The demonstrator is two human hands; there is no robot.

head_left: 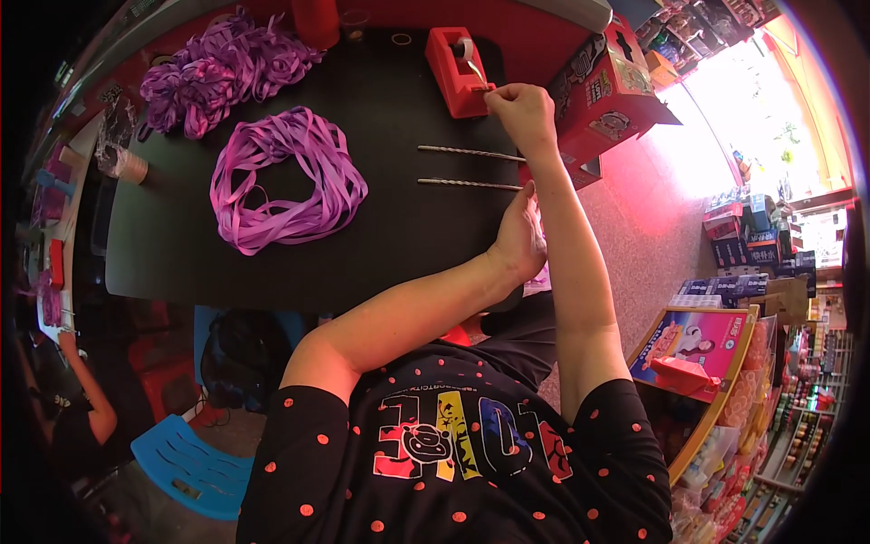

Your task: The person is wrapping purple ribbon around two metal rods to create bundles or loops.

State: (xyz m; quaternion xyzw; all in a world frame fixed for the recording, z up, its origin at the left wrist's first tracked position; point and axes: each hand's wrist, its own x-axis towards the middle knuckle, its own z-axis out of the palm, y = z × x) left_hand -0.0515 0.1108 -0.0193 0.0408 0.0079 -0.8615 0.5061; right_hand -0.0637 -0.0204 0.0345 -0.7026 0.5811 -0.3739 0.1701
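Observation:
My right hand [526, 111] is closed in a pinch at the front of a red tape dispenser [444, 80], on the end of the clear tape [478, 72] drawn from its roll. Lower down, my left hand [519, 238] curls at the table's right edge, partly behind my right forearm; what its fingers hold is hidden. A bit of pale purple material [540, 279] shows beneath it. Two thin twisted metal rods [467, 150] lie side by side, their right ends reaching toward my hands. Left of them rests a loose ring of purple ribbon [340, 186].
A tangled heap of purple ribbon [204, 82] sits at the table's far left, near a spool [133, 168]. A red carton [607, 91] stands beyond the dark table's [390, 263] right edge. Another person's arm [91, 385] shows at far left, beyond a blue chair [195, 467].

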